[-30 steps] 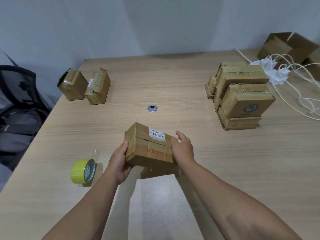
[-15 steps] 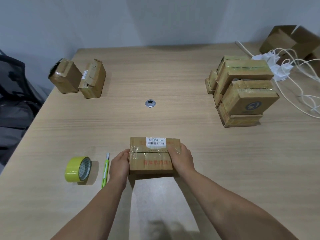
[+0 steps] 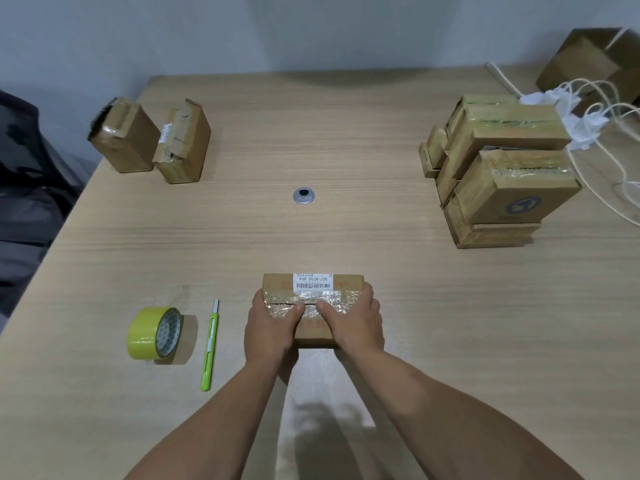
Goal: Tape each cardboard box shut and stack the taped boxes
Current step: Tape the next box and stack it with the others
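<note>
Clamping a brown cardboard box (image 3: 277,284) on the counter (image 3: 381,223), left hand (image 3: 272,329) and right hand (image 3: 358,323) are pressing thumbs onto the crinkly clear tape (image 3: 343,299) beside its white barcode label (image 3: 312,283).

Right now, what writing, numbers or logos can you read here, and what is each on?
"507-N705 094": white label on the near cardboard box, above a barcode.
Red print on that box: too blurred to read.
Round blue logo on the front stacked box: no legible words.
Sticker on the second box from left: too small.
</note>
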{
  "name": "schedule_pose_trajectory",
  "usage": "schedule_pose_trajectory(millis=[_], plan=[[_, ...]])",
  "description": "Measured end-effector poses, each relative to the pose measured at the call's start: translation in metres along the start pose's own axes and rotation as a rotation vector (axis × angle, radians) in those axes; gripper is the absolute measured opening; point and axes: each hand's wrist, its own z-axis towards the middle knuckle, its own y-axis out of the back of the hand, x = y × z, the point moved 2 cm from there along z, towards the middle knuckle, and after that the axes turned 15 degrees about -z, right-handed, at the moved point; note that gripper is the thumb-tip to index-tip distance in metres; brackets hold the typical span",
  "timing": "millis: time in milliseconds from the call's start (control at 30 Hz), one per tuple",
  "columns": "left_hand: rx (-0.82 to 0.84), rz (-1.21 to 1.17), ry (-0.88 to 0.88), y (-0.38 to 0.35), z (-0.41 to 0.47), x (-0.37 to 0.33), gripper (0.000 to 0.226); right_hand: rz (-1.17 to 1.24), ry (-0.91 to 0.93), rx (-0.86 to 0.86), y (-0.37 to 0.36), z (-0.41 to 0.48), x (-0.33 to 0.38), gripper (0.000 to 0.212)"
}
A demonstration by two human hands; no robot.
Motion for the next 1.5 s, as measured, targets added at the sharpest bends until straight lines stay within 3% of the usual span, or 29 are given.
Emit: schedule_pose_trajectory(millis=[200, 400, 633, 1200, 1500], plan=[[-0.041, -0.084, 0.120, 0.001, 0.001, 0.001, 0.051, 0.006, 0.006, -0.012, -0.002, 0.003, 0.000, 0.093], [-0.080, -0.199, 0.177, 0.005, 0.006, 0.006, 0.039, 0.185, 0.019, -0.006, 0.000, 0.004, -0.005, 0.062], [-0.084, -0.292, 0.228, 0.011, 0.016, 0.012, 0.037, 0.252, -0.013, -0.002, 0.003, 0.007, -0.014, 0.041], [-0.111, -0.326, 0.333, 0.019, 0.026, 0.006, 0.023, 0.358, -0.075, 0.025, 0.003, 0.020, -0.023, 0.040], [-0.102, -0.077, 0.153, 0.012, 0.024, 0.006, 0.030, 0.383, -0.050, 0.031, 0.009, 0.018, -0.020, 0.027]])
